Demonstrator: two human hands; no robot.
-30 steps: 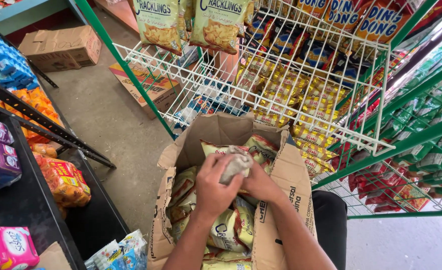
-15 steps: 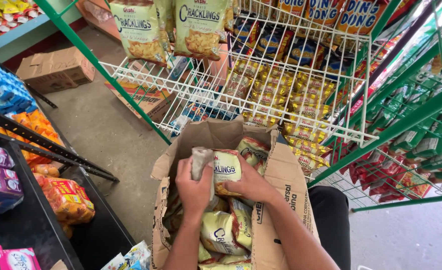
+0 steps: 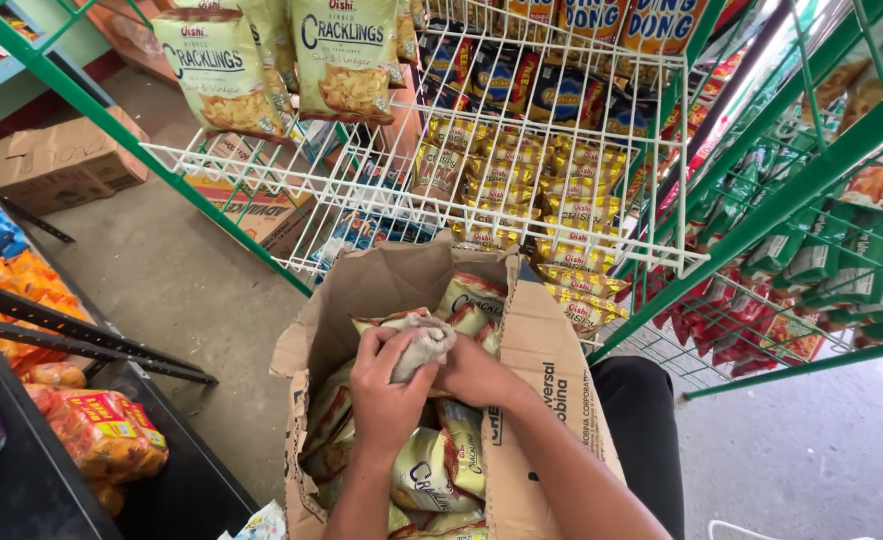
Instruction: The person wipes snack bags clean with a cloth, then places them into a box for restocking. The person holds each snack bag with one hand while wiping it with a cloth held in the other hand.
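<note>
Since half second ago, snack bag [image 3: 416,345] tilted down and crumpled. Our left hand [image 3: 386,385] and right hand [image 3: 473,375] both squeeze it, low over open cardboard box [image 3: 546,400].

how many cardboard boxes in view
3: open box under the hands, holding snack bags; closed box on the floor, upper left; a third behind the white rack. Others may be hidden.

White wire rack [image 3: 291,170] – hanging snack bags [image 3: 346,60]; closed carton [image 3: 56,160] on floor.
</note>
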